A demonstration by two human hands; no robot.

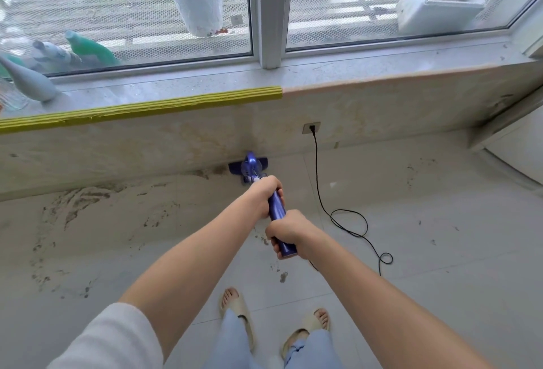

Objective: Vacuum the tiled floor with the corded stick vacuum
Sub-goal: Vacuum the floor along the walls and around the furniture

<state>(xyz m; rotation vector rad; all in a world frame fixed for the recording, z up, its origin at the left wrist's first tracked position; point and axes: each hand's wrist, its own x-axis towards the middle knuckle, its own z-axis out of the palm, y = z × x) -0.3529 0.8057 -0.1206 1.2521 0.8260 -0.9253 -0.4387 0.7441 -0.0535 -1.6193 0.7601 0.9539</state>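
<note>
Task status: in progress. The vacuum (277, 210) stands in front of the person, its stick running forward and down to the head (249, 165), which rests on the floor (426, 221) at the foot of the wall (147, 145) below the windowsill (382, 65).

Done, as judged from the floor: the tiles to the right of the head and near the feet look mostly clean, with only a few small specks.

Left to do:
- A broad patch of brown dirt (76, 207) lies to the left of the head, along the wall base and out across the tiles.
- A thin line of dirt lies at the wall base just beside the head.
- Scattered marks (282, 276) lie on the floor beneath the handle.

Power: the cord (346, 221) is plugged into the socket (311, 127) on the wall, hangs down to the floor, loops to the right of the stick and runs back toward the handle. It lies clear of the head but near the person's right foot; it could snag as the person moves.

Hands:
- Left hand (264, 195): fingers wrapped fully round the stick, forward of the other hand.
- Right hand (289, 232): fingers wrapped fully round the handle, nearer the body.
- Both grips are closed tight on the vacuum, and the two hands sit close together.
</note>
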